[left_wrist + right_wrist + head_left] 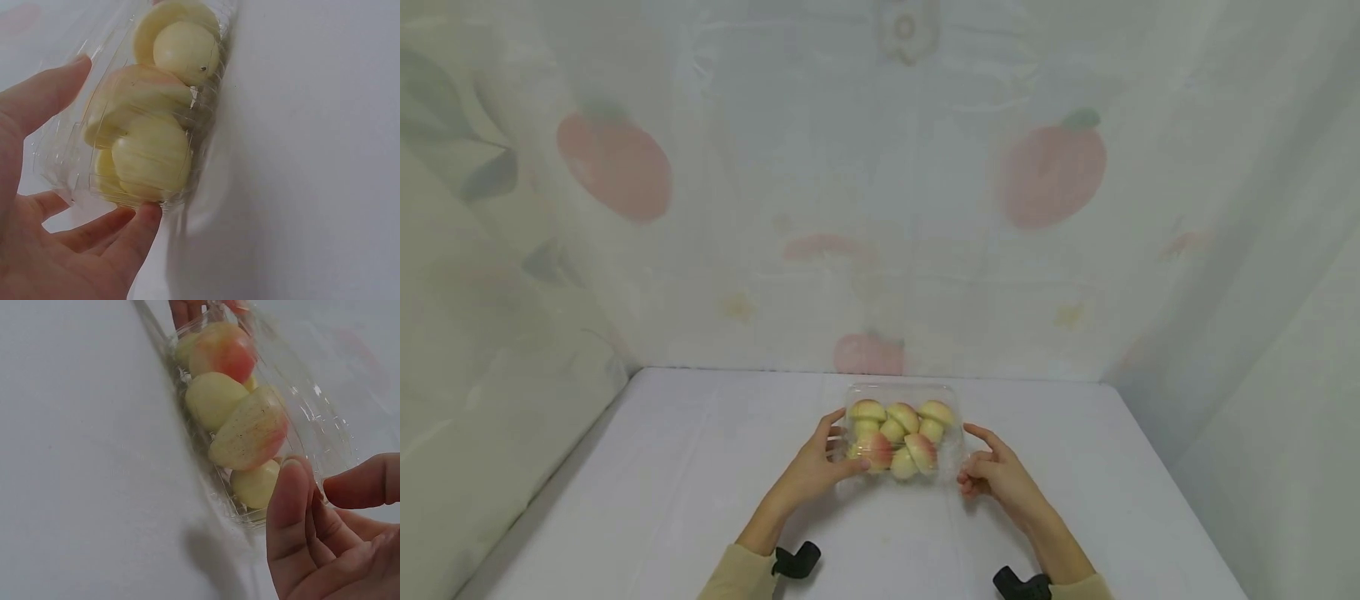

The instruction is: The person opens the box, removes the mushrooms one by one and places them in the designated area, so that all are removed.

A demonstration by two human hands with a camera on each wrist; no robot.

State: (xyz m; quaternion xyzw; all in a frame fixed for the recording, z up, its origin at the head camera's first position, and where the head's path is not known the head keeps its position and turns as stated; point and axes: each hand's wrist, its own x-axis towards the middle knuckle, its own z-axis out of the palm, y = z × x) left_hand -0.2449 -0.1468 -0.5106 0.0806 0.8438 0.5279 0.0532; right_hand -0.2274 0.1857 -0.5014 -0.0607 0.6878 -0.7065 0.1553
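Note:
Between my hands is a clear plastic clamshell box (951, 462) over the white table. Packed inside are several mushroom-shaped pieces (897, 429) with pale stems and yellow caps blushed red. My left hand (816, 462) grips the box's left end, thumb (62, 84) across the front and fingers (137, 240) low on the end wall. At the opposite end, my right hand (1000, 479) pinches the edge near the front corner. Its thumb (289, 503) and index finger (362, 482) come together there, while the other fingers curl behind and are partly hidden.
The white-covered table (662, 467) spreads around both hands. A pale curtain (917, 208) printed with fruit hangs behind the table's back edge and along both sides. Black wrist mounts (797, 560) show on both forearms.

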